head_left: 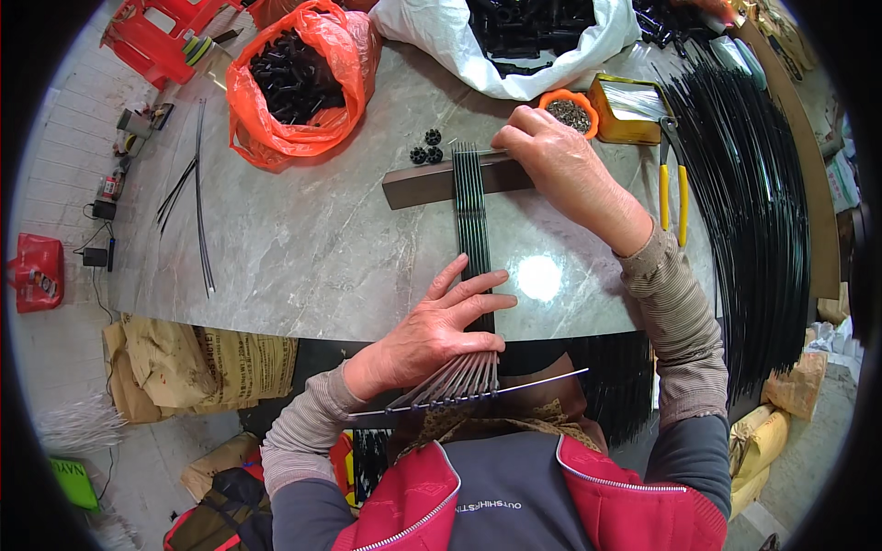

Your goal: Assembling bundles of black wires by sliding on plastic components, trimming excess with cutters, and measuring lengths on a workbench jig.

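A flat row of thin dark metal rods [472, 220] lies across the grey marble table [312, 248], running from a brown bar [418, 184] back to the table's near edge. My left hand [441, 331] presses flat on the near part of the rods, fingers spread; the rod ends fan out below it. My right hand [551, 156] rests on the brown bar at the rods' far ends, fingers bent over it. Three small black round caps [426, 149] sit just left of the rod tips.
An orange bag of black parts [299, 78] and a white bag of black parts [514, 37] stand at the back. An orange dish of small pieces [570, 112], a yellow box [629, 108], yellow-handled pliers [671, 188] and a large bundle of black rods [744, 202] lie right. Loose rods [199, 193] lie left.
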{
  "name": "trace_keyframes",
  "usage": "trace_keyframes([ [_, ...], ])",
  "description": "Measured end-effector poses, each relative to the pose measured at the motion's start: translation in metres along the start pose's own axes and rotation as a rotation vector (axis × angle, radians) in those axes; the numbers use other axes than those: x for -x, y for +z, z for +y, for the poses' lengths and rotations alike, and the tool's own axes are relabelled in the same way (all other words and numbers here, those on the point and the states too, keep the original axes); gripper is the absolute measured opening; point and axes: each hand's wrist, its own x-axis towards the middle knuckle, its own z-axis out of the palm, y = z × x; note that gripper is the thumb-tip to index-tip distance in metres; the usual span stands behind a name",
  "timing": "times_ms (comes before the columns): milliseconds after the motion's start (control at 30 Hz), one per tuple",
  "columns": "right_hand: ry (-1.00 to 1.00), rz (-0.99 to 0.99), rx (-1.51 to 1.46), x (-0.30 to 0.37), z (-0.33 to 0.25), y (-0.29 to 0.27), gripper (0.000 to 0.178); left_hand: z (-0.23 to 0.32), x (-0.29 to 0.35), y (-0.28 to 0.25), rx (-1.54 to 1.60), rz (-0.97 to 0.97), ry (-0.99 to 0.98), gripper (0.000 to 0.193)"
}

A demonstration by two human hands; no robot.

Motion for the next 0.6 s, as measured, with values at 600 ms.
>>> trace_keyframes([
  [600,-0.105,0.118,-0.139,-0.007,-0.008,0.018,0.023,0.001,-0.003,-0.003,0.005,0.003,0.009,0.014],
])
